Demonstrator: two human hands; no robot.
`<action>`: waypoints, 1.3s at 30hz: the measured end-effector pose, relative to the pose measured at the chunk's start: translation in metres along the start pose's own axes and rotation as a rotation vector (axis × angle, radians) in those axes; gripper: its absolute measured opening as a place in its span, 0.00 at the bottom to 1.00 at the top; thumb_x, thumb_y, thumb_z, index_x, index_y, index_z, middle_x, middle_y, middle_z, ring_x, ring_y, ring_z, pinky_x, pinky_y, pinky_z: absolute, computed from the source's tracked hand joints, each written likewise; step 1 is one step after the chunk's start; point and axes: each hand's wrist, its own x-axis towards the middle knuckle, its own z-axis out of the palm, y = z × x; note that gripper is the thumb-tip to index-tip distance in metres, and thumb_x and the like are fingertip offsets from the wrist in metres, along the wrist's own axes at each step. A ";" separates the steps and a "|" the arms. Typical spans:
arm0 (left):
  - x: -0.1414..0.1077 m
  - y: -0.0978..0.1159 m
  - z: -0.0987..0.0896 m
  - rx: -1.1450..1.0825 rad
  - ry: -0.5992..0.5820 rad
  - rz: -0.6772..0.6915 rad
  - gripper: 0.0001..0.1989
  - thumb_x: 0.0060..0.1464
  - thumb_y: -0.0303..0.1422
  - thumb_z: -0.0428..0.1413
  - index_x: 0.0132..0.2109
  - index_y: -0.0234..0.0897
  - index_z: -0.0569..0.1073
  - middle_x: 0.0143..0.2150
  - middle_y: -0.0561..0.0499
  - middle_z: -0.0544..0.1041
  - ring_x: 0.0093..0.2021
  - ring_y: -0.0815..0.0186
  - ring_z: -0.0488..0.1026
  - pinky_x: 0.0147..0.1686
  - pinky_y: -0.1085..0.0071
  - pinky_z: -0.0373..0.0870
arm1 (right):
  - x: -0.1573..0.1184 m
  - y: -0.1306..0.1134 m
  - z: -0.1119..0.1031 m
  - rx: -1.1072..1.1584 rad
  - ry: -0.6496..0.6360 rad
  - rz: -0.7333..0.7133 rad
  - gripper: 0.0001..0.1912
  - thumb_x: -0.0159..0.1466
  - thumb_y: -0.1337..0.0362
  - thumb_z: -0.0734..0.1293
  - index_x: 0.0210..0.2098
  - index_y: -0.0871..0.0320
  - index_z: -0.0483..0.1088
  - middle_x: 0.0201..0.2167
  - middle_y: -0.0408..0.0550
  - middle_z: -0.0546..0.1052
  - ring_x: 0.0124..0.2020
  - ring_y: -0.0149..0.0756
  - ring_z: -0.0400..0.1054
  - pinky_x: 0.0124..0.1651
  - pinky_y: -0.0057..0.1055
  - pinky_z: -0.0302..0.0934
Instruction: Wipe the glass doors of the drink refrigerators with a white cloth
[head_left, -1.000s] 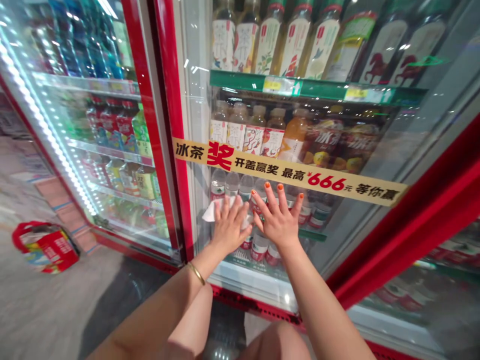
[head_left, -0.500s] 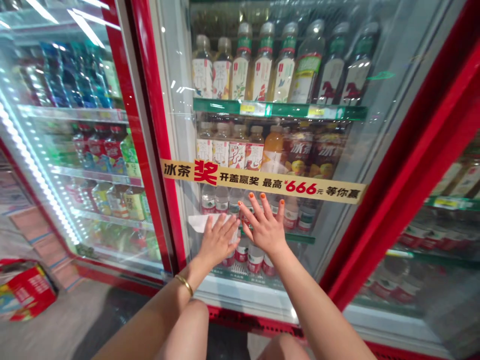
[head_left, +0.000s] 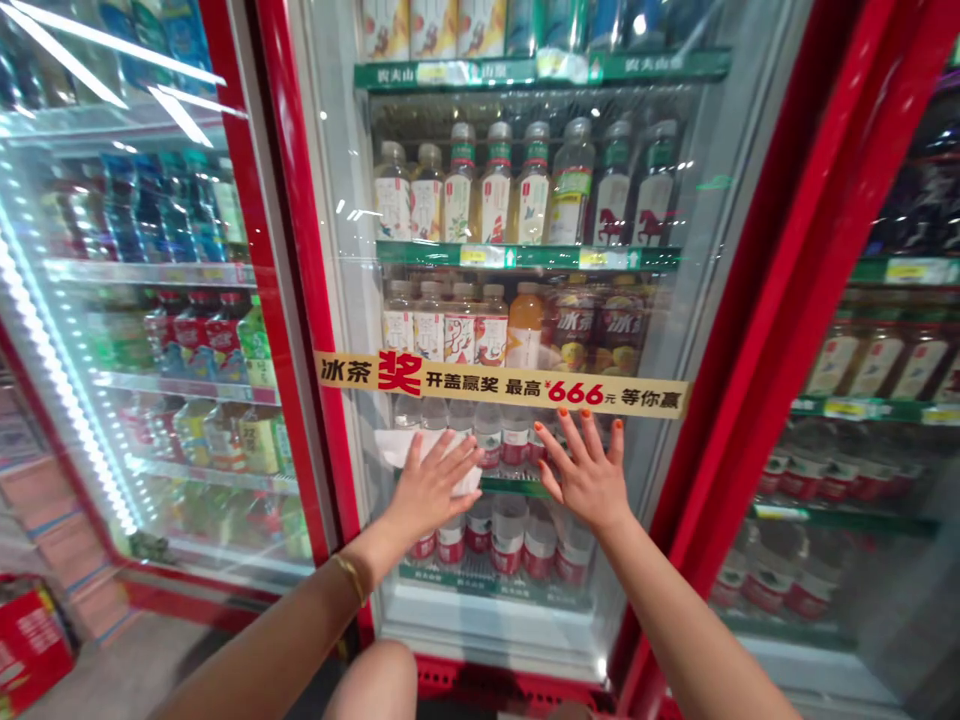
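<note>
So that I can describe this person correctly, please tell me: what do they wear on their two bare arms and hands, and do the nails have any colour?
The left hand has a thin gold-coloured bangle around its wrist. The right hand has orange-painted fingernails. The left forearm and right forearm are bare, with no sleeves in view.

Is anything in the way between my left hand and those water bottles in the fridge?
Yes. The white cloth lies under your left hand, against the fridge's glass door, and that glass stands between the cloth and the clear water bottles.
</note>
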 end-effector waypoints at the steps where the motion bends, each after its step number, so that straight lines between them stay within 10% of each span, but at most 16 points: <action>1: -0.007 -0.005 -0.001 0.006 0.019 -0.013 0.39 0.68 0.54 0.57 0.80 0.59 0.56 0.79 0.53 0.66 0.86 0.60 0.35 0.82 0.50 0.20 | 0.000 -0.002 0.001 -0.002 0.007 0.006 0.45 0.70 0.53 0.71 0.81 0.46 0.52 0.84 0.48 0.46 0.86 0.51 0.34 0.84 0.62 0.25; 7: 0.043 -0.044 -0.026 -0.011 0.198 -0.505 0.44 0.74 0.49 0.46 0.83 0.36 0.34 0.86 0.36 0.39 0.85 0.47 0.23 0.80 0.35 0.22 | -0.001 -0.003 0.002 -0.010 -0.002 0.015 0.47 0.70 0.53 0.72 0.82 0.45 0.49 0.83 0.48 0.49 0.86 0.50 0.35 0.85 0.62 0.25; 11: 0.056 -0.008 -0.016 0.006 0.116 -0.230 0.45 0.73 0.50 0.51 0.84 0.44 0.39 0.86 0.45 0.44 0.86 0.50 0.28 0.82 0.40 0.23 | -0.002 -0.001 0.001 -0.002 -0.007 0.011 0.49 0.69 0.54 0.72 0.82 0.45 0.46 0.84 0.47 0.46 0.86 0.50 0.33 0.85 0.62 0.25; 15: -0.002 0.024 -0.003 0.048 0.043 0.078 0.46 0.70 0.52 0.55 0.83 0.54 0.40 0.83 0.56 0.54 0.86 0.63 0.32 0.83 0.52 0.24 | -0.001 -0.002 0.001 -0.003 -0.007 0.009 0.48 0.70 0.54 0.72 0.82 0.45 0.47 0.84 0.46 0.45 0.86 0.49 0.33 0.85 0.60 0.24; 18: -0.018 0.007 -0.010 0.052 0.120 -0.024 0.45 0.73 0.46 0.53 0.84 0.46 0.37 0.85 0.49 0.45 0.86 0.60 0.27 0.82 0.49 0.21 | -0.002 -0.002 0.002 -0.022 -0.020 0.013 0.46 0.69 0.53 0.72 0.81 0.44 0.51 0.84 0.46 0.50 0.86 0.49 0.33 0.85 0.61 0.25; 22: 0.041 -0.014 -0.027 0.019 0.196 -0.331 0.45 0.74 0.44 0.50 0.83 0.37 0.35 0.86 0.40 0.36 0.85 0.52 0.22 0.81 0.39 0.22 | -0.004 -0.001 0.002 -0.034 -0.026 0.021 0.45 0.69 0.52 0.72 0.81 0.43 0.53 0.82 0.47 0.55 0.86 0.51 0.35 0.85 0.62 0.27; 25: 0.079 0.004 -0.022 -0.011 0.144 -0.292 0.45 0.73 0.48 0.52 0.84 0.43 0.36 0.86 0.44 0.41 0.85 0.51 0.25 0.81 0.37 0.23 | -0.005 0.000 0.002 -0.017 -0.006 0.014 0.47 0.70 0.53 0.71 0.82 0.44 0.48 0.83 0.46 0.52 0.86 0.49 0.35 0.85 0.61 0.27; 31: -0.002 0.045 0.006 -0.008 -0.043 0.042 0.41 0.69 0.49 0.57 0.81 0.63 0.50 0.81 0.61 0.61 0.85 0.59 0.35 0.83 0.49 0.21 | -0.006 0.000 0.002 -0.028 -0.028 0.015 0.45 0.70 0.53 0.71 0.81 0.43 0.51 0.82 0.46 0.57 0.85 0.50 0.37 0.85 0.61 0.27; 35: -0.026 0.009 -0.005 0.015 0.078 -0.221 0.49 0.71 0.45 0.53 0.83 0.39 0.33 0.85 0.39 0.45 0.84 0.50 0.24 0.79 0.34 0.19 | -0.006 -0.002 0.003 -0.031 -0.041 0.017 0.43 0.70 0.51 0.71 0.80 0.43 0.56 0.81 0.46 0.58 0.86 0.50 0.35 0.85 0.61 0.25; 39: 0.043 -0.007 -0.021 -0.061 0.166 -0.476 0.48 0.73 0.47 0.51 0.83 0.39 0.30 0.85 0.37 0.34 0.84 0.45 0.22 0.78 0.28 0.23 | -0.007 -0.001 0.003 -0.027 -0.054 0.034 0.44 0.69 0.52 0.72 0.80 0.42 0.54 0.81 0.45 0.59 0.85 0.50 0.39 0.85 0.61 0.24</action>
